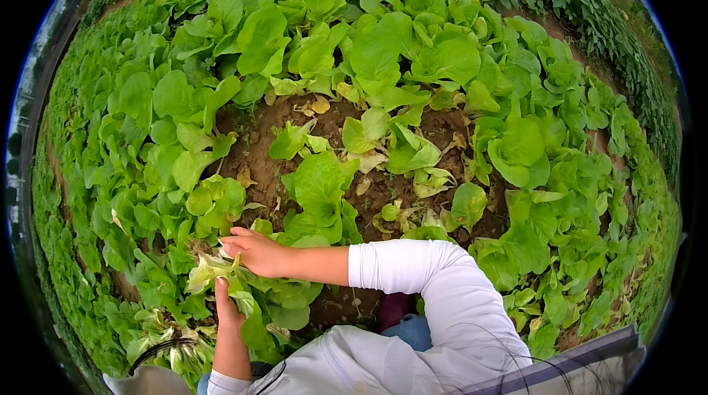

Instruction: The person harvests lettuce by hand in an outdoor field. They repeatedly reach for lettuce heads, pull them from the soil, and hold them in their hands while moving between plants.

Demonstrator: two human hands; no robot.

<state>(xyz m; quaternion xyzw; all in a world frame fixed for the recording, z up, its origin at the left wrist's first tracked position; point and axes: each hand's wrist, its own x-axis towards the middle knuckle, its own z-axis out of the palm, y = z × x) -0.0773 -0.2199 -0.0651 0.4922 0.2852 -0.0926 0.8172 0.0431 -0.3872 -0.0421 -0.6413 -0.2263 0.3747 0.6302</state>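
Observation:
Below the middle of the view, left of centre, my two hands are around an uprooted leafy green plant (287,301), whose leaves hang towards my lap. Its root clump (200,248) points away to the upper left. My right hand (255,253) lies over the pale stem base, fingers pointing left. My left hand (228,309) holds the plant from the near side, its thumb up against a pale yellowish outer leaf (203,273). The palm side of both hands is partly hidden by leaves.
Dense rows of leafy greens (381,52) surround me. Before me lies brown soil (265,118) with a few standing plants (318,190) and yellowed leaves (434,180). Pale-stemmed plants (185,351) lie at lower left. Darker vines (619,24) grow at upper right.

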